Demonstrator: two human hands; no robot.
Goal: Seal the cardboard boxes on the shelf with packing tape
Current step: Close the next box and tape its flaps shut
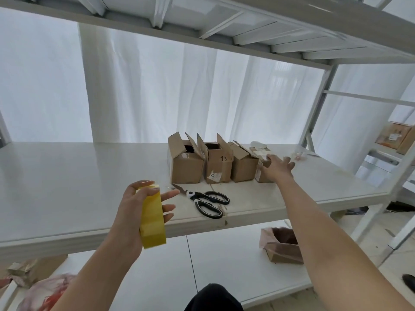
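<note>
Right, I'm looking at the shelf (67, 187) with a row of four cardboard boxes right of centre in the frame. My left hand (132, 209), lower centre, grips the roll of tape (152, 221), thumb over the top and fingers round its far side. My right hand (278, 168) is stretched out with fingers spread wide, holding nothing, at the rightmost box (260, 176). I can't tell whether it's touching the card yet.

As I read it, the step in hand is getting that end box ready to tape. I'd drag it toward the front edge, clear of its neighbours, so both hands can work over it. Flaps need pressing flat and meeting along the seam before any tape goes down. The leftmost box (185, 169) and the box marked 13 (219, 169) stand with flaps up, so they're plainly unsealed.

The scissors (206, 203) lie just in front of the row, near enough for cutting. Watch out for knocking the next box while pulling this one free.
</note>
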